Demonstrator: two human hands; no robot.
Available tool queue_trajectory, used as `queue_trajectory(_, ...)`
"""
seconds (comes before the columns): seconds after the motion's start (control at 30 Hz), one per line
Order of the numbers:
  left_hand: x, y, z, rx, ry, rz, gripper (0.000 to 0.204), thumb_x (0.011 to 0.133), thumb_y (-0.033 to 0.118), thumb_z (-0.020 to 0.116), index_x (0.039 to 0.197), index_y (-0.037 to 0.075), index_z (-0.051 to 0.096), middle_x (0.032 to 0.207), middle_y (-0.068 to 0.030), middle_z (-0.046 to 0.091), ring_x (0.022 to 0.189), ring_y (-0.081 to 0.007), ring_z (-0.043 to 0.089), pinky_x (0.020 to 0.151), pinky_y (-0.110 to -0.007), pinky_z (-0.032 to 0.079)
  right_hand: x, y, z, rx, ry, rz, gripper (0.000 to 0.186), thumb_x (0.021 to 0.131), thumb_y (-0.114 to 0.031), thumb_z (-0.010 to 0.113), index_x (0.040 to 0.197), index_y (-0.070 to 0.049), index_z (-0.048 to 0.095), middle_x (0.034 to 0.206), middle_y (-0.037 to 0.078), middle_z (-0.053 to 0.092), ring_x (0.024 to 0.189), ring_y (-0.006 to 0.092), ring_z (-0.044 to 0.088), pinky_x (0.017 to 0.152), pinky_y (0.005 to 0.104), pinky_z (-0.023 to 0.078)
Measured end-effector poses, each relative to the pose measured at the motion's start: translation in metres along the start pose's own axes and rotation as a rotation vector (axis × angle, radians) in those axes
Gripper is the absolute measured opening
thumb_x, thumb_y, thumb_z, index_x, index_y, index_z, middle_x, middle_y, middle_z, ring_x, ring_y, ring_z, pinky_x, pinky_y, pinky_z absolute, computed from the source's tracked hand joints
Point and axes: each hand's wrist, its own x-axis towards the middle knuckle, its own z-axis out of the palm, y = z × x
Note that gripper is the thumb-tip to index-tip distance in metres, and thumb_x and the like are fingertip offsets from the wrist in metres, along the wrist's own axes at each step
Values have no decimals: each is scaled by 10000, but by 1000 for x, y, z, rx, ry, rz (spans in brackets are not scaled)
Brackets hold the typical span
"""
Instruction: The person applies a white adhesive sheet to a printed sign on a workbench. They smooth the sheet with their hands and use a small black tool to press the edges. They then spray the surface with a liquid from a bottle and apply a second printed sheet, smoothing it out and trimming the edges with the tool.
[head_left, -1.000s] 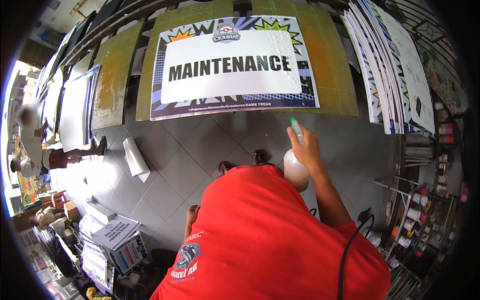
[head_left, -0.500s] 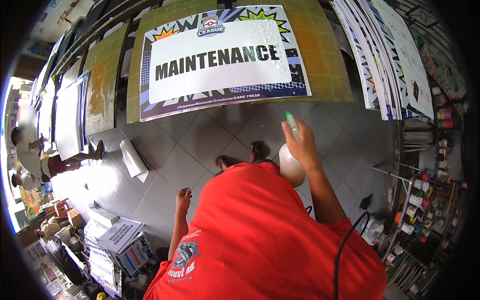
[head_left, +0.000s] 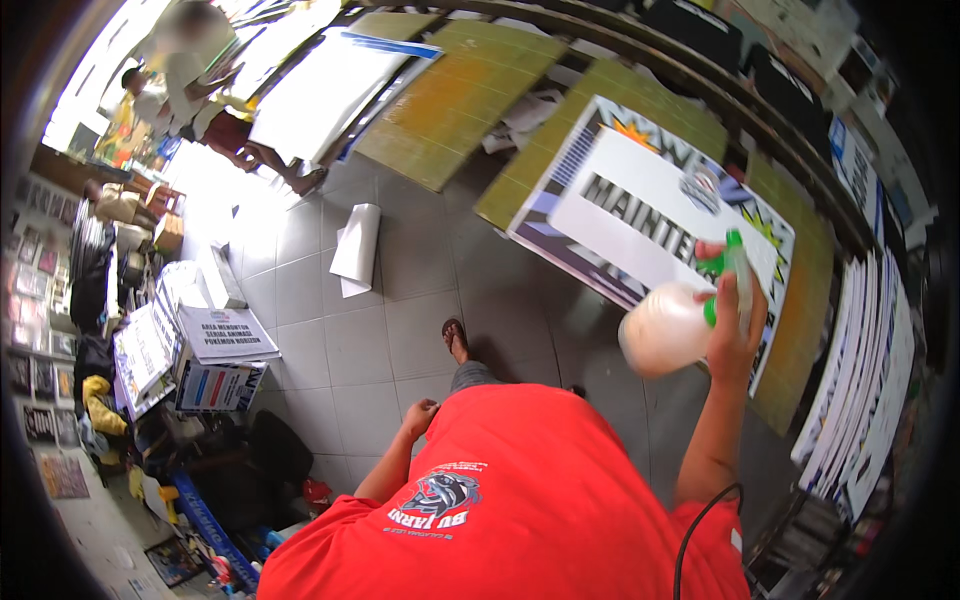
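Note:
My right hand (head_left: 738,325) is wrapped round the neck of a spray bottle (head_left: 665,330) with a whitish, cloudy body and a green-and-white trigger head. The bottle is tilted and covers part of a printed sign board (head_left: 605,215) with a white panel, black lettering and a colourful comic-style border. That sign lies on a worn yellow-green worktop panel (head_left: 800,345). My left hand (head_left: 420,416) hangs low beside my red shirt, its fingers curled in and nothing visible in them.
A rolled white sheet (head_left: 357,250) lies on the grey tiled floor (head_left: 410,335). Stacked boards (head_left: 850,375) stand at the right, and printed signs (head_left: 225,335) are piled at the left. Another worktop panel (head_left: 465,95) is farther off. Two people (head_left: 195,95) are at the far left.
My view has turned left, so the sign now appears farther right and slanted. My right hand has raised the spray bottle from beside my body to in front of the sign.

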Motion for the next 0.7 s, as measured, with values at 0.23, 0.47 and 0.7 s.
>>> queue_trajectory(0.23,83,-14,-99,-162,136,-17,375,922,284,668,1118,-37,661,901,-130,719,780,-188,662,712,-324,529,204,31,202,63,-7,-217,291,1008,-296,579,1138,-51,667,1089,27,692,954,92,624,694,254,493)
queue_trajectory(0.47,176,97,-308,93,597,291,552,864,270,728,1295,-6,522,1159,-224,623,1058,-366,607,902,-430,493,342,84,364,86,140,-340,356,967,-334,657,1178,-47,658,1054,47,691,868,119,641,740,275,514)
queue_trajectory(0.7,231,323,-436,614,771,761,721,804,140,728,1448,94,407,1463,-195,428,1357,-384,399,1121,-456,347,397,167,431,-17,313,-358,424,967,-398,642,1201,-45,651,1077,69,693,902,178,656,841,315,508)
